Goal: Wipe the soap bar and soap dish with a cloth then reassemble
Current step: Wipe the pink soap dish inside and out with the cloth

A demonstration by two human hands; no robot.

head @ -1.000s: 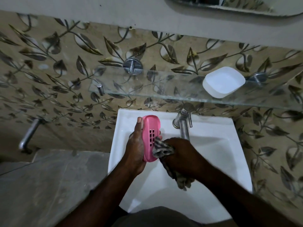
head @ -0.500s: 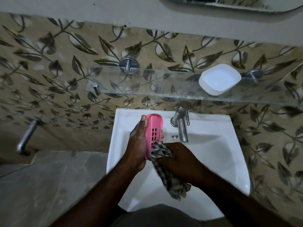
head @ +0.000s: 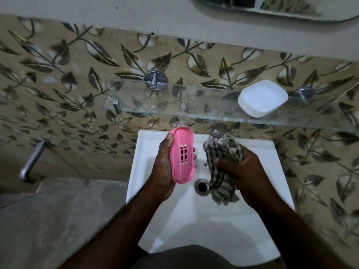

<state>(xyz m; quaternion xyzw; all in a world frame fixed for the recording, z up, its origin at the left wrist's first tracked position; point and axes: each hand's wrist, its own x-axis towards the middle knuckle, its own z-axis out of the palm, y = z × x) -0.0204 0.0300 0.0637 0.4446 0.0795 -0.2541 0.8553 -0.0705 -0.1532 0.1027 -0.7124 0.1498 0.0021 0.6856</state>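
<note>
Gripping a pink soap dish insert (head: pixel 182 154) by its long edges, the left hand (head: pixel 164 167) holds it upright over the white sink (head: pixel 272 181). The thumb lies along the left edge and the fingertips curl round the right edge. The face with its block of small drain slots is turned toward the camera, and the piece's top end reaches up near the back rim of the basin. The right hand (head: pixel 246 175) is clenched round a bunched checked cloth (head: pixel 223 152), with the thumb pressed across the fabric. One wad of the cloth sticks up above the fist and a loose tail hangs down toward the drain hole (head: pixel 202 186). The cloth sits just beside the pink piece, a narrow gap of white basin showing between them, so the two do not touch. Above the sink a glass shelf (head: pixel 174 101) runs along the leaf-patterned wall tiles (head: pixel 77 65) on round metal brackets (head: pixel 155 79). A white rounded tray (head: pixel 262 98) stands on the shelf's right part, well apart from both hands. A metal bar (head: pixel 32 160) juts from the wall at the left, and the lower edge of a mirror (head: pixel 272 8) shows at the top.
</note>
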